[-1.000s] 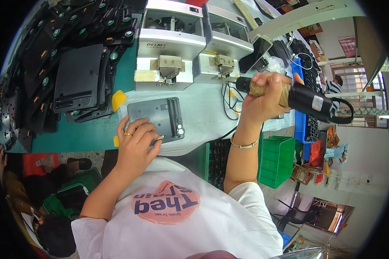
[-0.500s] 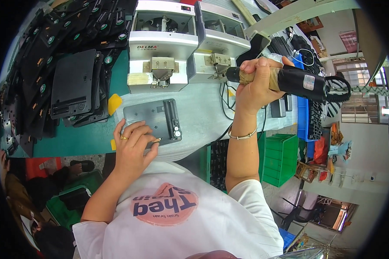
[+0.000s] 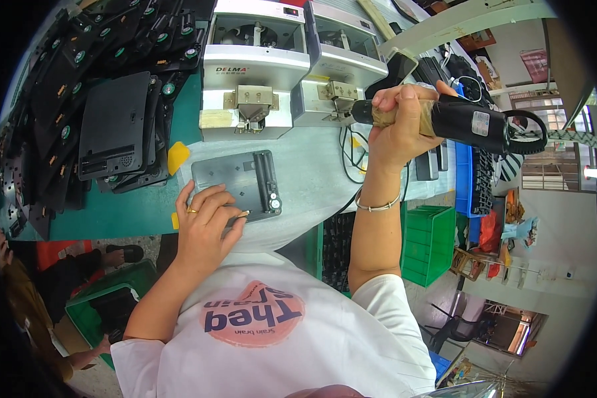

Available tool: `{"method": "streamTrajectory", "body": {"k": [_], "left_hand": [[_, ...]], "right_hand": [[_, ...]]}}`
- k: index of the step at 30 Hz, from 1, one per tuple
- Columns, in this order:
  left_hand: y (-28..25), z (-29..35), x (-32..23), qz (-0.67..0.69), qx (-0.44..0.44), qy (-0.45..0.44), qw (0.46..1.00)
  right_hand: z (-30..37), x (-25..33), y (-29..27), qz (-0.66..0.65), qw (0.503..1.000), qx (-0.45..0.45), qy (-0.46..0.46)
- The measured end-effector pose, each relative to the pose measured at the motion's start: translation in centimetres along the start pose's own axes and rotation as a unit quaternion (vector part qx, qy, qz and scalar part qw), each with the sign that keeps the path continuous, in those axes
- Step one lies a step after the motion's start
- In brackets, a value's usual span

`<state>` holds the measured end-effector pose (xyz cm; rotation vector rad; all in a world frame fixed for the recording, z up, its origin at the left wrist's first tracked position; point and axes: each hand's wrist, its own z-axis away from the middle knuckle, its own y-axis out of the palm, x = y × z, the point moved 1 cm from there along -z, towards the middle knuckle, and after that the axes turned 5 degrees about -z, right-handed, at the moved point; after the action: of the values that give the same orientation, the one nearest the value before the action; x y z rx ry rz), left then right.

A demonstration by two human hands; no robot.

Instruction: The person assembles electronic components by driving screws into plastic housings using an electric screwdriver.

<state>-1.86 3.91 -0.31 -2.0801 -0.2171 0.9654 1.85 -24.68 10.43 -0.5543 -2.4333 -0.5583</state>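
Observation:
My right hand (image 3: 404, 123) wraps round a black electric screwdriver (image 3: 471, 125) with tan tape on its grip. The screwdriver lies nearly sideways in view, its nose beside the metal outlet of the right-hand screw feeder (image 3: 341, 96); whether the bit touches it I cannot tell. A dark grey plastic housing (image 3: 229, 174) rests on the table, with a long ridge along its right side. My left hand (image 3: 209, 222) lies over its near left corner, fingers apart and slightly bent. Something small and tan shows by the index fingertip, too small to name.
A second screw feeder (image 3: 252, 73) stands to the left. Stacked dark housings (image 3: 116, 126) and a heap of black parts (image 3: 43, 99) cover the table's left. Cables (image 3: 351, 156) curl near the screwdriver. A green crate (image 3: 430, 242) stands right, and a co-worker's arm (image 3: 86, 358) shows lower left.
The view has shifted slightly. My right hand and the screwdriver sit a little farther right. My left hand stays on the housing. At lower left the co-worker's arm has come into view by a green crate.

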Motion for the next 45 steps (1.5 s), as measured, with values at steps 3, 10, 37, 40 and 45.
{"method": "streamTrajectory", "body": {"k": [3, 10, 37, 40, 45], "left_hand": [[0.0, 0.2, 0.1, 0.0, -0.002, -0.001, 1.0], [0.1, 0.1, 0.1, -0.002, 0.001, -0.003, 1.0], [-0.8, -0.1, 0.9, 0.009, 0.041, -0.009, 0.999], [-0.8, -0.3, 0.8, 0.002, 0.031, 0.003, 1.0], [-0.8, 0.1, 0.6, -0.004, 0.034, -0.003, 0.999]], "right_hand": [[0.2, -0.1, 0.3, -0.006, 1.0, -0.016, -0.004], [0.1, -0.2, 0.1, 0.006, 1.0, -0.007, 0.007], [-1.6, 1.1, -0.3, -0.041, 0.999, 0.026, -0.022], [-2.1, 3.2, 0.6, 0.033, 0.991, 0.091, -0.095], [-0.9, 1.2, 0.5, -0.028, 0.998, 0.038, -0.041]]}}
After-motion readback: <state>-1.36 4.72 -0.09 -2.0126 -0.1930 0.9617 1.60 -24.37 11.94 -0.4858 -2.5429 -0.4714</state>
